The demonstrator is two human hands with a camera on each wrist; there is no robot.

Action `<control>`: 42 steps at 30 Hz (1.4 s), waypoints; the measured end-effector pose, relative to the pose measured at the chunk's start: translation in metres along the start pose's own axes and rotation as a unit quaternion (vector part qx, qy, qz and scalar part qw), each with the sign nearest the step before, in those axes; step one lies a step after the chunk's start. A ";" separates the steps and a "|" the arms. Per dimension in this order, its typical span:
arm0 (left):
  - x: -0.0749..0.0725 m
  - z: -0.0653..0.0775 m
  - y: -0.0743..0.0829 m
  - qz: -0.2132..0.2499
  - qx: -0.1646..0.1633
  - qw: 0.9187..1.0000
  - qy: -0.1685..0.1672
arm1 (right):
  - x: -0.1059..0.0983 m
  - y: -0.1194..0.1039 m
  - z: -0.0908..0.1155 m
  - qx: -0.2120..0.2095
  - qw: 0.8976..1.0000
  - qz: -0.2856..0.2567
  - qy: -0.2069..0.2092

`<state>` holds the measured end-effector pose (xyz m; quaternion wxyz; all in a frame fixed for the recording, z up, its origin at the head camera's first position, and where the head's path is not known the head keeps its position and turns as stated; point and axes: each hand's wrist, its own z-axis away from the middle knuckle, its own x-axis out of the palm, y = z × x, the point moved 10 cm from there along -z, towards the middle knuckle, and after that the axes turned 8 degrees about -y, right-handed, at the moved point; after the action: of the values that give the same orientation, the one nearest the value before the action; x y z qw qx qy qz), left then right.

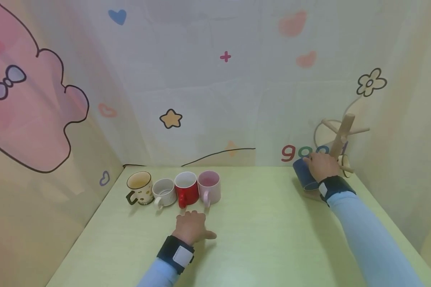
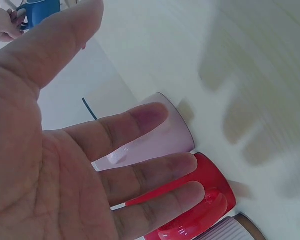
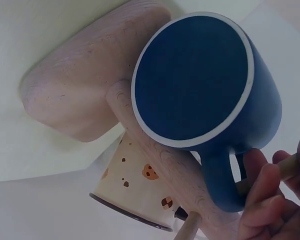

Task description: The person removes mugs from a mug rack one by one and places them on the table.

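Note:
My right hand point(image 1: 323, 165) grips a blue mug point(image 1: 303, 175) at its handle, beside a wooden mug rack point(image 1: 343, 131). In the right wrist view a wooden peg point(image 3: 290, 167) passes through the handle, with curled fingers point(image 3: 265, 210) around that spot. The mug hangs tilted, its flat base point(image 3: 192, 80) facing that camera. A spotted cream mug point(image 3: 135, 180) with a dark rim is on the rack too. My left hand point(image 1: 191, 227) is spread over the table, holding nothing, just in front of a red mug point(image 1: 188, 193) and a pink mug point(image 1: 213, 193).
Left of the red mug stand a white ribbed mug point(image 1: 167, 198) and a cream mug point(image 1: 143, 195) with spots and a dark handle. All handles in this row face forward. Bare pegs point(image 1: 359, 130) stick out near the rack's top. A printed cloth wall point(image 1: 201, 87) closes the back.

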<state>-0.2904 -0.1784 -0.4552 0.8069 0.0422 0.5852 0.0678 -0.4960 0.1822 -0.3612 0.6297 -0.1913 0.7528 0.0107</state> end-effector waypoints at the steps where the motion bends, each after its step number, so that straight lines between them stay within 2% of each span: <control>1: 0.001 0.000 0.001 0.000 0.001 1.000 0.001 | -0.001 0.000 0.001 0.000 1.000 0.000 0.001; 8: 0.003 -0.001 0.004 -0.004 0.003 1.000 0.007 | -0.005 0.000 0.006 -0.007 1.000 -0.002 0.012; 17: 0.005 -0.001 0.007 0.008 0.006 1.000 -0.002 | -0.006 0.002 0.014 -0.048 0.998 -0.006 0.037; 31: 0.003 0.002 0.015 0.006 0.022 1.000 0.005 | -0.008 0.011 0.028 -0.109 0.993 -0.011 0.034; 39: 0.006 -0.001 0.016 0.011 0.020 1.000 -0.004 | -0.008 0.017 0.036 -0.116 0.992 -0.021 0.034; 42: 0.008 -0.002 0.016 0.009 0.019 1.000 -0.007 | -0.007 0.021 0.038 -0.105 0.994 -0.019 0.036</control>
<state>-0.2907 -0.1614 -0.4607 0.8094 0.0634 0.5803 0.0640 -0.4650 0.2131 -0.3668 0.5786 -0.2713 0.7659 0.0707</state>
